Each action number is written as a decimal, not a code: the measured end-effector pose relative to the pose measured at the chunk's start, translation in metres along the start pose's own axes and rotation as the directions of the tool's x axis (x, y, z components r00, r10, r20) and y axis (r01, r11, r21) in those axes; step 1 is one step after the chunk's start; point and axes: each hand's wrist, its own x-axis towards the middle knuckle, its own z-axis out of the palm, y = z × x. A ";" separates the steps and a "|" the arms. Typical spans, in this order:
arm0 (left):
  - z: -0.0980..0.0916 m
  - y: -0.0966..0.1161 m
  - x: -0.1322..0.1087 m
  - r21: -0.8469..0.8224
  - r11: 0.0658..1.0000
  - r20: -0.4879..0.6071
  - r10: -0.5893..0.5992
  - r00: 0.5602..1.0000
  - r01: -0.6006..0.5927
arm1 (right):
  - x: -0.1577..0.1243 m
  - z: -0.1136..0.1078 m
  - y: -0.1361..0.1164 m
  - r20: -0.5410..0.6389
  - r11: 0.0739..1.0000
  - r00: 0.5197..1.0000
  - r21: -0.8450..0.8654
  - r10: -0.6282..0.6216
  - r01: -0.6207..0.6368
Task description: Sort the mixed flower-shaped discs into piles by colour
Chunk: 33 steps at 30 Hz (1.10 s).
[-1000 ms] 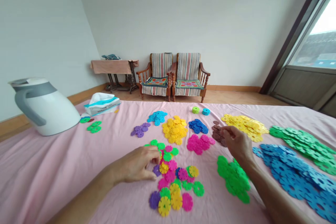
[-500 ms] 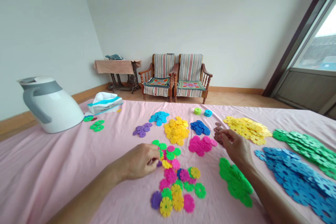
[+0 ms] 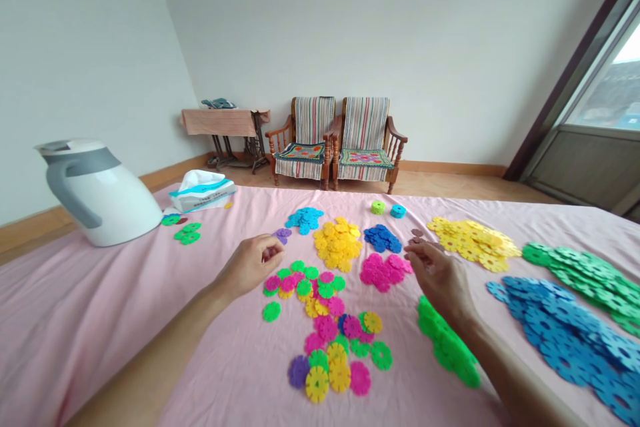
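Observation:
My left hand (image 3: 254, 261) hovers at the purple snowflake discs (image 3: 283, 235) with its fingers curled together, hiding part of that pile. Whatever it may hold is out of sight. My right hand (image 3: 443, 280) is bent in a pinch beside the brown discs (image 3: 417, 233) and the pink pile (image 3: 383, 271); its fingertips hide what may be between them. Between my hands lies a mixed scatter of green, pink, yellow and purple discs (image 3: 326, 328). A single green disc (image 3: 271, 311) lies at its left.
Sorted piles of yellow (image 3: 337, 245), dark blue (image 3: 383, 238) and light blue discs (image 3: 304, 220) lie farther back. Large blue discs (image 3: 560, 333) and a bright green pile (image 3: 447, 341) are at right. A white jug (image 3: 120, 200) and tissue box (image 3: 203, 195) stand at left.
My left hand has moved up and left from the mixed scatter to the purple pile, uncovering green and pink discs. My right hand has shifted slightly left and down near the brown discs.

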 end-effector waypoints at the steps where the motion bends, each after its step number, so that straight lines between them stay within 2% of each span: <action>1: 0.001 0.006 -0.001 -0.020 1.000 0.054 0.025 0.998 -0.024 | -0.007 0.000 -0.015 0.100 0.995 0.992 0.073 -0.071 0.063; 3: 0.004 0.015 -0.003 -0.043 0.998 0.128 0.058 0.990 -0.053 | -0.026 0.001 -0.046 0.267 0.961 0.933 0.195 -0.243 0.195; 4: 0.005 0.017 -0.004 -0.048 0.997 0.147 0.065 0.987 -0.059 | -0.036 0.002 -0.061 0.355 0.934 0.873 0.251 -0.335 0.256; 7: 0.007 0.018 -0.005 -0.061 0.997 0.155 0.059 0.986 -0.050 | -0.064 0.012 -0.094 0.556 0.838 0.626 0.356 -0.546 0.414; 9: 0.008 0.017 -0.005 -0.071 0.997 0.151 0.053 0.987 -0.043 | -0.077 0.023 -0.103 0.587 0.755 0.489 0.394 -0.645 0.524; 10: 0.008 0.017 -0.005 -0.077 0.996 0.149 0.053 0.987 -0.042 | -0.081 0.028 -0.104 0.574 0.711 0.445 0.405 -0.687 0.575; 11: 0.009 0.017 -0.006 -0.082 0.996 0.150 0.053 0.987 -0.041 | -0.084 0.034 -0.104 0.573 0.688 0.422 0.394 -0.702 0.609; 13: 0.009 0.019 -0.006 -0.092 0.995 0.164 0.056 0.985 -0.042 | -0.087 0.041 -0.102 0.583 0.698 0.438 0.348 -0.684 0.626; 18: 0.008 0.031 -0.010 -0.168 0.984 0.267 0.107 0.958 -0.063 | -0.076 0.039 -0.093 0.568 0.811 0.603 0.230 -0.560 0.537; 20: 0.005 0.037 -0.013 -0.215 0.973 0.340 0.161 0.927 -0.090 | -0.069 0.035 -0.087 0.537 0.852 0.674 0.197 -0.508 0.485; 22: 0.001 0.043 -0.015 -0.250 0.960 0.429 0.223 0.875 -0.123 | -0.062 0.032 -0.079 0.485 0.889 0.749 0.172 -0.452 0.424; 25: -0.001 0.051 -0.020 -0.244 0.957 0.533 0.269 0.802 -0.159 | -0.054 0.030 -0.064 0.404 0.922 0.829 0.168 -0.387 0.349; 28: 0.001 0.057 -0.024 -0.205 0.961 0.549 0.271 0.791 -0.187 | -0.050 0.032 -0.053 0.391 0.946 0.862 0.154 -0.324 0.286; 33: 0.004 0.059 -0.025 -0.197 0.958 0.538 0.282 0.794 -0.207 | -0.048 0.034 -0.050 0.406 0.956 0.865 0.148 -0.294 0.255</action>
